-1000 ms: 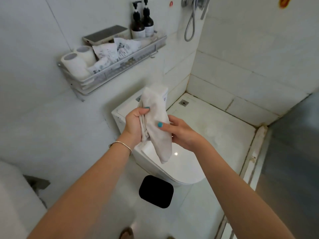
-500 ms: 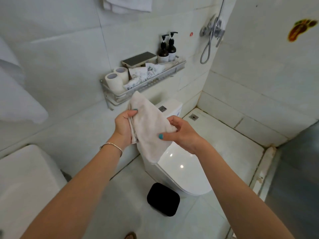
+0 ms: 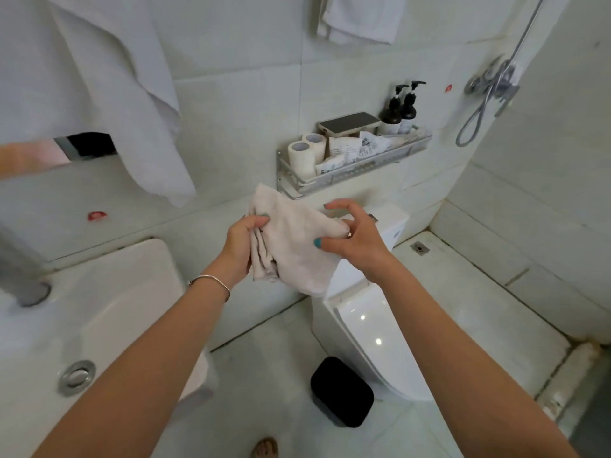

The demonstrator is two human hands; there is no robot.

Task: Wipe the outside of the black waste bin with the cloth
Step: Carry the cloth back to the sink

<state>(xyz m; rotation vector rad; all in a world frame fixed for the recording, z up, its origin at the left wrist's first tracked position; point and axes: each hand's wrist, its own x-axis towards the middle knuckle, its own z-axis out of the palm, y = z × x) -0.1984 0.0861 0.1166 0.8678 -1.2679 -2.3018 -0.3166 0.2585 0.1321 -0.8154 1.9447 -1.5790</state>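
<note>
Near edge: my toes [image 3: 264, 448] poke in at the bottom, on the white tile floor [image 3: 264, 385]. Both my forearms run up from the lower corners and meet mid-frame, thin bracelet [image 3: 211, 282] on my left wrist.

Black waste bin [image 3: 342, 391] stands upright on the floor, just beside the front of the toilet [image 3: 367, 332] on its left; whether they touch I can't tell. Rounded-rectangle top, long axis running from near-right to far-left. It's well below my hands, nothing touching it. Sink [image 3: 109, 312] sits at left with its drain [image 3: 76, 376] near me.

Cloth [image 3: 294, 242] is up in the air, above the toilet tank [image 3: 390, 226], between both hands. Pale, bunched and folded, long axis slanting from upper left to lower right, top corner pointing up toward the wall shelf [image 3: 353, 166], loose bottom edge hanging down. My left hand [image 3: 241, 246] is clamped on the cloth's left side, fingers curled round the bunched folds. My right hand [image 3: 357, 239] pinches the right edge, thumb pressed on the front of the fabric, other fingers spread loose above and behind it.

Farther back: the shelf on the wall holds toilet rolls [image 3: 305, 153], paper packets, a phone [image 3: 350, 123] and two dark pump bottles [image 3: 400, 107]. Shower hose [image 3: 479, 110] hangs at right. White towel [image 3: 109, 87] hangs upper left, another towel [image 3: 360, 18] at the top edge.
</note>
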